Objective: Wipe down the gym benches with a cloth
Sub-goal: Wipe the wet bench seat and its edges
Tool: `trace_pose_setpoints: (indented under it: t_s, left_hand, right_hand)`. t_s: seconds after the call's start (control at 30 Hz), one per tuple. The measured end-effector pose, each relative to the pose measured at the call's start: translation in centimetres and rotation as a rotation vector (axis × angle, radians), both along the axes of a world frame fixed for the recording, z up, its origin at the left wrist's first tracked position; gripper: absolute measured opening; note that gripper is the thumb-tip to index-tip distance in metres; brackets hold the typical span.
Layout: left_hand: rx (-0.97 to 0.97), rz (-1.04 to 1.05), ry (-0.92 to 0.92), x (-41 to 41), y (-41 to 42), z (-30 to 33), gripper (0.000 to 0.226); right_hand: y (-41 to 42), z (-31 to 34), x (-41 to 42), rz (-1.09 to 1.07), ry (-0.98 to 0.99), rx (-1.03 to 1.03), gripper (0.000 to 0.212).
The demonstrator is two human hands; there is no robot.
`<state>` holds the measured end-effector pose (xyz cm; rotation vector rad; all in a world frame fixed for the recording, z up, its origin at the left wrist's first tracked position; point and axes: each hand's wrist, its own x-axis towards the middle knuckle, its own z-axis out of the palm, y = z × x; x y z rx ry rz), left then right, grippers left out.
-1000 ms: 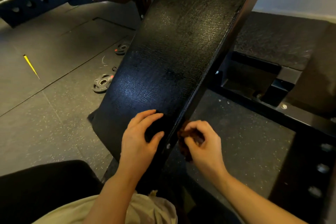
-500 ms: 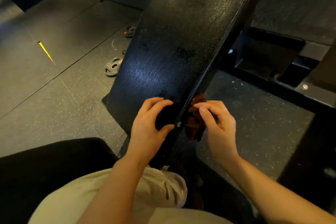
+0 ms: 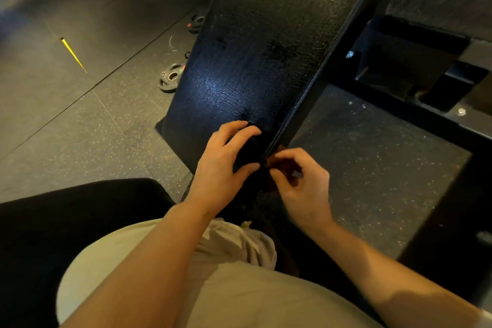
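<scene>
Right hand (image 3: pixel 306 184) slid nearer, pinching brown cloth (image 3: pixel 279 165); left hand (image 3: pixel 223 165) gripping grainy bench (image 3: pixel 266 48).

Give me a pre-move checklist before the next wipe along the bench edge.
1. Cloth in right hand: ok, pinched, mostly hidden.
2. Cloth against the bench pad edge: ok, at its right side near the lower end.
3. Left hand steadying the pad: ok, fingers curled on its surface.
4. Path up the edge free: ok, nothing on it.
5. Pad surface already clean: cannot tell, dark and glossy.
6. Weight plate clear of the work: ok, on the floor left of the pad.
</scene>
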<state>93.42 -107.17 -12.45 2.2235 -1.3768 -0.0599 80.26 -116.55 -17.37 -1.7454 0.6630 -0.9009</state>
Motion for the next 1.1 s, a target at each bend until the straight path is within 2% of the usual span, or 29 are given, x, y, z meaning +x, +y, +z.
trace_pose_setpoints:
  t_s: [0.17, 0.23, 0.3, 0.4, 0.47, 0.57, 0.67, 0.77, 0.9, 0.97, 1.1]
  left_hand:
    - [-0.002, -0.003, 0.069, -0.2, 0.4, 0.2, 0.069]
    - [0.005, 0.007, 0.093, -0.1, 0.6, 0.2, 0.073]
    - [0.025, 0.007, 0.103, -0.2, 0.9, 0.3, 0.078]
    - [0.044, 0.021, 0.1, -0.4, 1.2, 0.3, 0.083]
    - [0.034, 0.03, 0.107, -0.4, 1.0, 0.3, 0.083]
    - [0.032, 0.034, 0.116, -0.3, 0.9, 0.3, 0.084]
    - [0.037, 0.039, 0.109, -0.4, 0.9, 0.4, 0.084]
    - [0.029, 0.045, 0.107, -0.6, 0.9, 0.2, 0.085]
    - [0.022, 0.049, 0.107, -0.6, 0.8, 0.2, 0.083]
    - [0.013, 0.052, 0.107, -0.5, 0.8, 0.2, 0.082]
    - [0.02, 0.051, 0.114, -0.5, 0.8, 0.2, 0.084]
  right_hand:
    - [-0.1, 1.7, -0.1, -0.053, -0.056, -0.141, 0.016]
    - [0.5, 1.2, 0.5, -0.035, -0.011, -0.202, 0.016]
    - [0.9, -0.5, 0.5, -0.012, 0.029, -0.166, 0.02]
    - [0.7, -1.6, -0.6, -0.104, 0.063, -0.099, 0.023]
    - [0.2, -0.6, -0.7, -0.17, -0.009, -0.144, 0.018]
    - [0.4, 0.9, 0.3, -0.094, -0.04, -0.239, 0.011]
    - [1.1, -1.9, 0.6, -0.006, 0.032, -0.167, 0.015]
    - [1.2, -3.9, -0.7, -0.054, 0.154, -0.103, 0.02]
    - [0.7, -0.9, -0.1, -0.18, 0.023, -0.134, 0.011]
    - [0.9, -0.6, 0.6, -0.141, 0.006, -0.149, 0.007]
    - [2.0, -2.6, 0.2, -0.018, 0.093, -0.094, 0.008]
